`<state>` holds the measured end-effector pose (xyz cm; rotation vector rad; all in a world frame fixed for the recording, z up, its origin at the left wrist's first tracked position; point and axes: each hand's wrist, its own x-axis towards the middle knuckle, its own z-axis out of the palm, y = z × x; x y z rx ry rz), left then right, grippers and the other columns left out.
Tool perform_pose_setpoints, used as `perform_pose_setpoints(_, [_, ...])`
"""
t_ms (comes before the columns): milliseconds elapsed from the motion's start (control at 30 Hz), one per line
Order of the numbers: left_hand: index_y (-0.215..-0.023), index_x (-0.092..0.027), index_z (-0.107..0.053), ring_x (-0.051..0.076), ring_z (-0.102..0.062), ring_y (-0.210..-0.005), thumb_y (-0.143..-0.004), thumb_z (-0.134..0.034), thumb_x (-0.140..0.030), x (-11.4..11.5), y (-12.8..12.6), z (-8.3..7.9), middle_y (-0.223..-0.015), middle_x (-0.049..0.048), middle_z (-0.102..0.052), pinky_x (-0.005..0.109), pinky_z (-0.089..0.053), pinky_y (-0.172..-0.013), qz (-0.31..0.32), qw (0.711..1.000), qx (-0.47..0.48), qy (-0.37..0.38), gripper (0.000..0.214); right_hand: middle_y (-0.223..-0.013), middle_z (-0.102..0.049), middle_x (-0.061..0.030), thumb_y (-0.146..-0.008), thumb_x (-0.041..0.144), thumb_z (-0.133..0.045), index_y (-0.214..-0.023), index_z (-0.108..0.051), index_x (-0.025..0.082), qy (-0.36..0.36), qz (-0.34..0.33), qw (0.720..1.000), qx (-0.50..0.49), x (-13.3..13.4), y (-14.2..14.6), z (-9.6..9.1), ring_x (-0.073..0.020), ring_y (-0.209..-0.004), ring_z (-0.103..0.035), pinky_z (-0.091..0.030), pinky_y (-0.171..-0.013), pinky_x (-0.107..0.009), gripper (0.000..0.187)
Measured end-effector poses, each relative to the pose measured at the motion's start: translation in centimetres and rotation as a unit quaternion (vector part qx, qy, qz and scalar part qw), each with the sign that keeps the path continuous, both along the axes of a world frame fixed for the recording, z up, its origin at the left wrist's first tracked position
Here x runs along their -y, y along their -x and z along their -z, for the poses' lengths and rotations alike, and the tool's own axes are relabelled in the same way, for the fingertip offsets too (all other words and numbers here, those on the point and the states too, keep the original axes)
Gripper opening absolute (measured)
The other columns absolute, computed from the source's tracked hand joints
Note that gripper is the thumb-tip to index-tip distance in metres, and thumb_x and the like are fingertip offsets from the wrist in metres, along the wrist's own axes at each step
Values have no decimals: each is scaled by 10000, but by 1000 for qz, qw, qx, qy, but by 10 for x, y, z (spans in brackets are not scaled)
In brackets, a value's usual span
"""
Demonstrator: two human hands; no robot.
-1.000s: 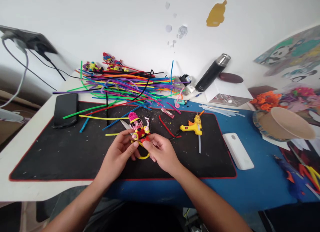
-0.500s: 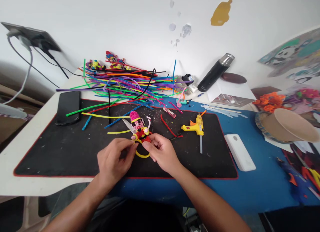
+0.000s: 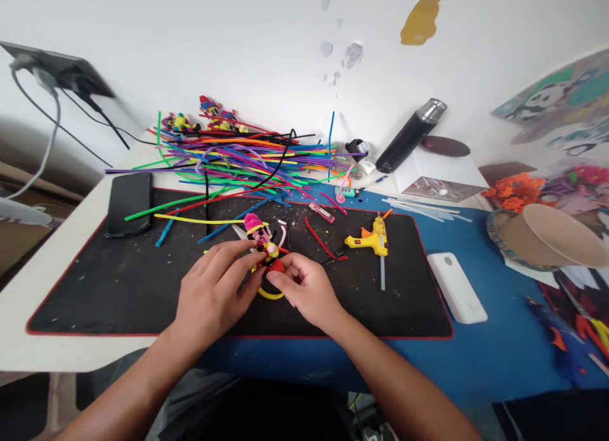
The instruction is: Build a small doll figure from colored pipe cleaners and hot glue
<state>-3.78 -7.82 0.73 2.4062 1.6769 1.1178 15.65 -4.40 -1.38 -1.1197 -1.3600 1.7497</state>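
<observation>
Between my hands is a small pipe-cleaner doll [image 3: 257,224] with a pink top, a yellow band and a red and yellow body. My right hand [image 3: 308,290] pinches its red lower part between thumb and fingers. From the left, my left hand [image 3: 214,285] has its fingers across the doll's side and arm, with the thumb underneath. Scissors [image 3: 238,230] lie beneath the doll; part of a blade and a yellow handle loop show, the rest is covered. A white pipe-cleaner piece [image 3: 282,233] and a red one [image 3: 320,241] lie close by on the black mat [image 3: 143,289].
A pile of coloured pipe cleaners [image 3: 238,155] spreads along the back, with several small dolls [image 3: 221,114] behind. On the mat's right lies a yellow glue gun [image 3: 373,238]. Around the edges are a phone [image 3: 129,205], a flask [image 3: 412,136], a white power bank [image 3: 457,289] and a bowl [image 3: 561,235].
My left hand has moved up from the doll's lower edge, and its fingers now lie over the doll's side. The doll tilts slightly left. My right hand keeps its pinch.
</observation>
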Motion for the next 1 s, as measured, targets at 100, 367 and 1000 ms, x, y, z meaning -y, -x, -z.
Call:
perform_pose_setpoints(100, [-1194, -299, -737, 308, -735, -1081, -921, -745, -189, -1, 3, -2, -1238, 82, -783, 426, -541, -960, 12, 999, -29, -8, 294, -591, -501, 76, -868, 590, -797, -912, -652, 204, -2, 0, 1000, 0, 0, 0, 0, -104, -489, -438, -302, -462, -242, 415])
perform_pose_setpoints(367, [-1092, -324, -782, 323, -723, -1075, -893, -764, -206, -3, 2, -6, -1200, 62, -797, 452, -526, -954, -3, 999, 4, 46, 232, -579, -495, 81, -859, 547, -824, -897, -646, 205, -7, -1, 1000, 3, 0, 1, 0, -105, -492, -441, -302, -477, -246, 388])
perform_pose_setpoints(1000, [-1076, -203, -703, 263, -768, -982, -995, -691, -213, -4, 0, -19, -1148, 103, -783, 382, -597, -870, 23, 994, -106, -28, 83, -603, -518, 68, -854, 571, -804, -893, -660, 197, -24, -5, 999, 25, 0, -1, 3, -110, -530, -449, -330, -509, -245, 402])
